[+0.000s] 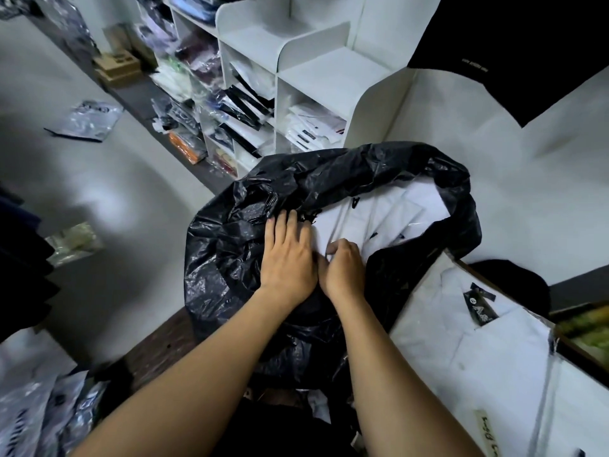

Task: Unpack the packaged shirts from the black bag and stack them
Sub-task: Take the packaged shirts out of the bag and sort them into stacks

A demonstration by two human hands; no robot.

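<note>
Both forearms are reaching forward into the mouth of the black bag, which is gaping open straight ahead. The left hand is lying flat with its fingers straight, pressing the bag's rim aside. The right hand is curling onto the near edge of the top packaged shirt and seems to be pinching it. That shirt's long axis is running away toward the upper right. The right hand is sitting nearer to it, and the stacked shirt is lying just to its right.

The black bag is thin, crinkled, glossy plastic; the packaged shirts are white cloth under clear, shiny film.
</note>
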